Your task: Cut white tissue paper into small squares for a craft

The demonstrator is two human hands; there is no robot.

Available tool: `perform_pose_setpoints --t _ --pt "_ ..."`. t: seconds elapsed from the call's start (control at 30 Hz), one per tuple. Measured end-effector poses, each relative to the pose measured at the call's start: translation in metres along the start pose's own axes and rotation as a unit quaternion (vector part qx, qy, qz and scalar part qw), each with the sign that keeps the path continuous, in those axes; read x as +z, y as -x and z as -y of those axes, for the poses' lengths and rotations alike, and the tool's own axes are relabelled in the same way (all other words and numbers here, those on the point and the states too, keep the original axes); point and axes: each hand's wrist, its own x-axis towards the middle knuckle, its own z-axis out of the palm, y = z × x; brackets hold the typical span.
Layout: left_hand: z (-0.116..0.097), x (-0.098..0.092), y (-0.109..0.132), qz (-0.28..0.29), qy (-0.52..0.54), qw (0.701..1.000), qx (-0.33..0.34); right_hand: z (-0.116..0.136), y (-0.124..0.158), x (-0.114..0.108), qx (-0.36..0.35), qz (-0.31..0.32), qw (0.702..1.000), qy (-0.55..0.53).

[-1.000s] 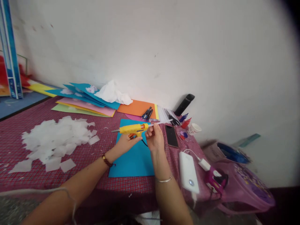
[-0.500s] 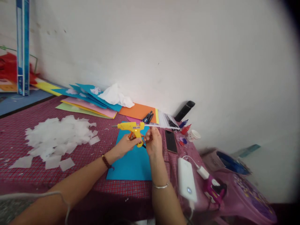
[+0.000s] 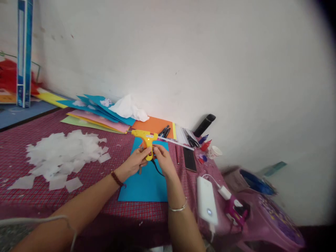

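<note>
A yellow glue gun (image 3: pixel 144 134) is held up over a blue sheet of paper (image 3: pixel 147 189), its nozzle pointing left. My left hand (image 3: pixel 136 161) grips its handle, fingers wrapped around the trigger side. At the back of the handle, the bent fingers of my right hand (image 3: pixel 164 159) close on the gun near its power switch. A long white glue stick (image 3: pixel 178 142) sticks out of the gun's rear and slopes down to the right. The black cord (image 3: pixel 156 168) hangs from the handle below my right fingers.
Many white paper squares (image 3: pixel 65 157) lie in a heap on the left of the checked tablecloth (image 3: pixel 99 190). Coloured sheets (image 3: pixel 97 122) are stacked at the back. On the right are a phone (image 3: pixel 189 159), a white power bank (image 3: pixel 207 199), scissors (image 3: pixel 193 141) and a paper cup (image 3: pixel 215 151).
My right hand has moved from the glue stick down and left to the gun's handle. The gun has tilted, so the stick's rear end now points lower.
</note>
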Motion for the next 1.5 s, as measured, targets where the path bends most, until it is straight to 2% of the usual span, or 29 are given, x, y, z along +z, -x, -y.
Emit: perform_pose_setpoints --t 0.13,0.23,0.4,0.53,0.63,0.77,1.03,1.1,1.17,1.23,1.33,1.4,1.5 --pt "-0.001 0.001 0.001 -0.003 -0.012 1.000 -0.014 -0.005 0.000 0.005 -0.020 0.052 0.998 0.001" --pt "0.000 0.000 0.001 -0.004 -0.042 0.999 -0.026 -0.007 0.000 0.007 -0.012 0.058 0.998 -0.009" --pt "0.002 -0.001 0.000 0.008 -0.075 0.997 -0.015 -0.007 0.002 0.012 -0.015 0.030 0.999 -0.029" --pt "0.006 -0.002 0.000 0.035 -0.119 0.992 -0.006 -0.004 0.003 0.015 -0.039 -0.034 0.997 -0.062" --pt "0.008 -0.003 0.000 0.071 -0.161 0.984 -0.024 -0.002 0.004 0.013 -0.019 -0.055 0.996 -0.074" --pt "0.008 -0.001 0.000 0.095 -0.214 0.971 -0.050 0.000 0.001 0.010 -0.039 -0.085 0.993 -0.074" --pt "-0.001 -0.011 -0.010 0.005 -0.213 0.977 -0.009 0.000 -0.012 0.000 -0.024 -0.156 0.987 -0.024" --pt "-0.003 -0.015 -0.016 -0.023 -0.209 0.978 -0.011 0.009 -0.007 -0.003 -0.017 -0.161 0.986 -0.027" --pt "-0.004 -0.018 -0.019 -0.035 -0.205 0.978 -0.020 0.026 0.003 -0.007 -0.021 -0.138 0.990 -0.027" --pt "-0.002 -0.020 -0.019 -0.032 -0.207 0.977 -0.036 0.049 0.019 -0.015 -0.037 -0.119 0.992 0.000" --pt "0.004 -0.020 -0.018 -0.010 -0.228 0.972 -0.060 0.088 0.051 -0.045 -0.099 -0.162 0.976 0.111" --pt "0.009 -0.018 -0.016 0.006 -0.248 0.966 -0.071 0.114 0.073 -0.077 -0.142 -0.198 0.946 0.212" --pt "0.012 -0.014 -0.013 0.029 -0.269 0.959 -0.083 0.152 0.101 -0.135 -0.105 -0.263 0.896 0.341"
